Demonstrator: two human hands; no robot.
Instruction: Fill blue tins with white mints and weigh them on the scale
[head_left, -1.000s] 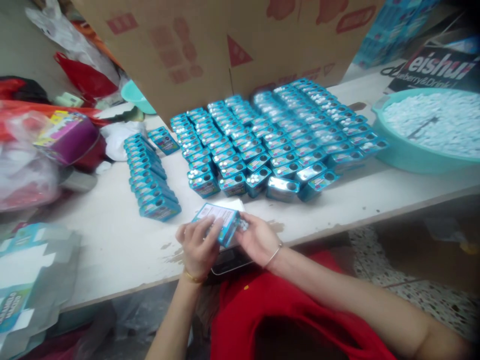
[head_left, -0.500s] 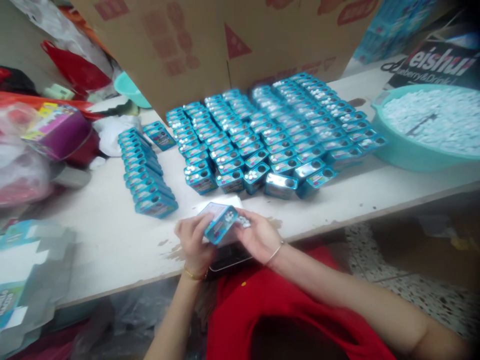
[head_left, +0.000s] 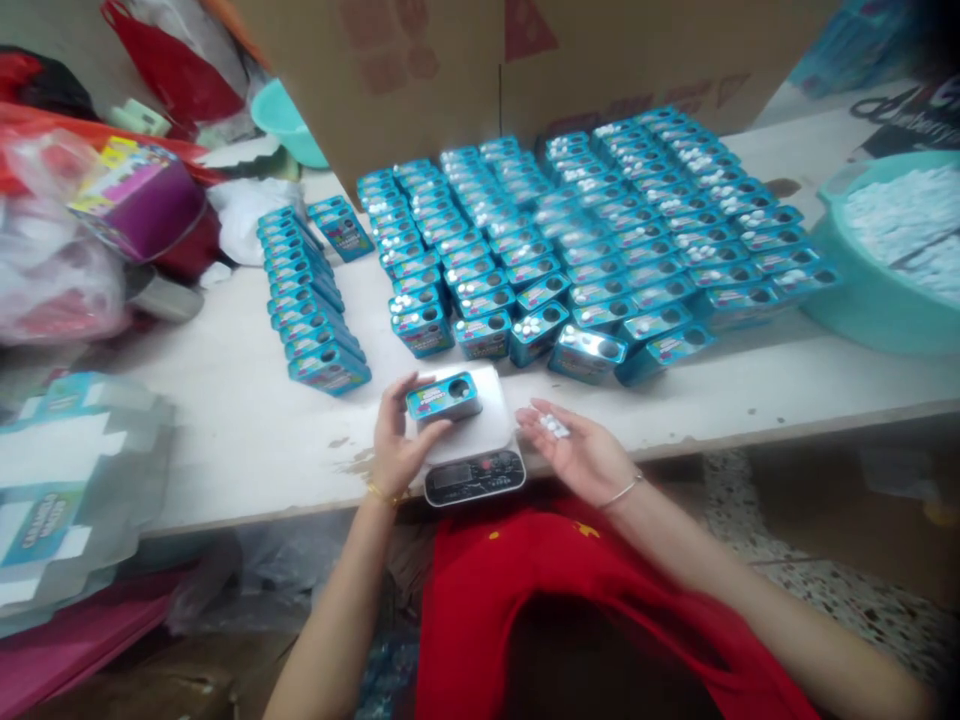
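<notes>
My left hand (head_left: 397, 440) has its thumb and fingers around a small blue candy tin (head_left: 444, 398), upright on the white plate of a kitchen scale (head_left: 491, 420). White pieces show in the round hole in the tin's top. My right hand (head_left: 589, 455) is palm up to the right of the scale, fingers slightly curled, with a few small white candies (head_left: 553, 426) lying in it. Beyond both hands stand many rows of similar blue tins (head_left: 480, 335), many with white candies lying on their tops.
A separate line of tins (head_left: 326, 368) stands to the left, with another tin (head_left: 341, 228) behind it. At right is a turquoise basin (head_left: 862, 310) of white candies. A large cardboard box (head_left: 450, 90) rises at the back. Flattened cartons (head_left: 67, 500) lie at the left edge.
The tin has come down from its tilted hold in the air and now stands upright on the scale. My right hand has drawn away to the right with candies in its palm.
</notes>
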